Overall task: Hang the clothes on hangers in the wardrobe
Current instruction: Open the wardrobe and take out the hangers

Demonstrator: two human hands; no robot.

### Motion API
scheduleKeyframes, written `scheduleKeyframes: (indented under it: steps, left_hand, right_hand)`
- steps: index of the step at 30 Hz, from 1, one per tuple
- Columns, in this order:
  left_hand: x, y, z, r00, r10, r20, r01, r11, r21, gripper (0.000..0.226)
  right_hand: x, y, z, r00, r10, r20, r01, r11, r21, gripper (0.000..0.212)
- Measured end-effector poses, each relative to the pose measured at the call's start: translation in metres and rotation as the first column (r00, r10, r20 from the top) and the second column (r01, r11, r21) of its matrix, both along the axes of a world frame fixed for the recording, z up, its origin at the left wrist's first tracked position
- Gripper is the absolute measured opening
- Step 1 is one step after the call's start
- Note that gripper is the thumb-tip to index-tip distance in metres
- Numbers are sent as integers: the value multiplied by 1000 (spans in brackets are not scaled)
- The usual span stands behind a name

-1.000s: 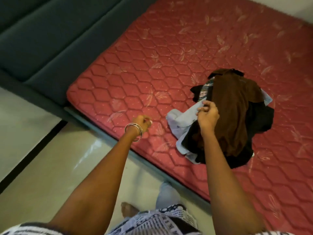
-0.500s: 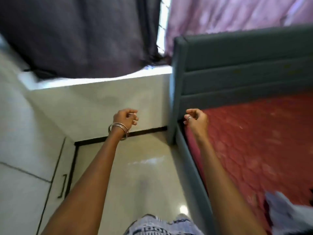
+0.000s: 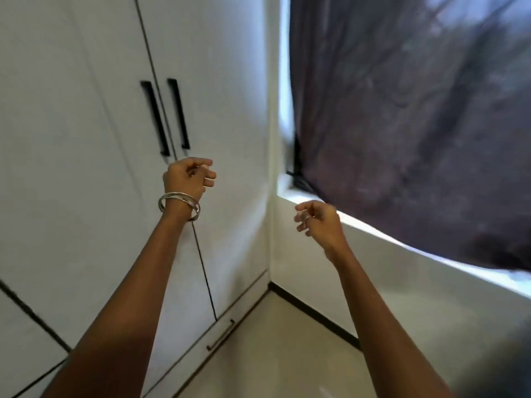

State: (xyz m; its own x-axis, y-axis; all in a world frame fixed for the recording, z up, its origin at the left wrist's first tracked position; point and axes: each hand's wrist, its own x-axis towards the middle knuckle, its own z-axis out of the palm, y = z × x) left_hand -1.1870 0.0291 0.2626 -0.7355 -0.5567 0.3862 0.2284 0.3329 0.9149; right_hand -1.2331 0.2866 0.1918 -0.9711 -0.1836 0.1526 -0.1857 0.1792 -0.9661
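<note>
Landmark: wardrobe, white doors closed, filling the left of the view.
Door handles: two black vertical handles flank the centre seam of the wardrobe.
Left hand: left hand raised in front of the wardrobe, just below the handles; fingers loosely curled, holding nothing (bangles on the wrist).
Right hand: right hand to the right of the wardrobe, near the window ledge; fingers loosely curled, empty.
Clothes: not in view; neither hand carries any. No hangers visible either.
Drawer: a drawer with a bar pull sits at the foot of the wardrobe.
Curtain: dark curtain hangs right of the wardrobe, over the window.
Risk 1: the doors are closed, so nothing can be hung until one is opened; a weak hook on a slim handle may slip off.
Risk 2: the right-hand door likely swings toward the corner wall and curtain (clearance looks tight) and could strike or snag.
Risk 3: with both hands empty, a trip for the clothes will be needed.
</note>
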Motion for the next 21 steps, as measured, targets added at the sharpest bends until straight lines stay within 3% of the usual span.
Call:
scheduleKeyframes:
  steps: [4,7,10,16,19,21]
  left_hand:
    - [-26,-48,44,948,278,-153,-270,960,71,18]
    - [-50,-69,78,890,398,-223,-386,917,95,15]
    - [-75,-80,101,889,394,-234,-389,918,70,15]
    - [-114,-108,111,858,488,-164,-492,870,14,18]
    - [-124,-110,112,852,486,-194,-491,871,27,21]
    - [-129,-110,110,829,506,-239,-511,858,43,24]
  right_hand:
    - [-65,-81,27,962,268,50,-271,960,75,36]
    - [-110,-138,49,906,421,46,-423,903,75,29]
    - [-145,-193,65,873,487,-9,-487,873,9,22]
    - [-183,-284,85,770,638,10,-633,766,-115,48]
    - [-189,-301,88,773,634,0,-629,767,-124,32]
    - [-190,-303,83,709,705,6,-699,705,-119,21]
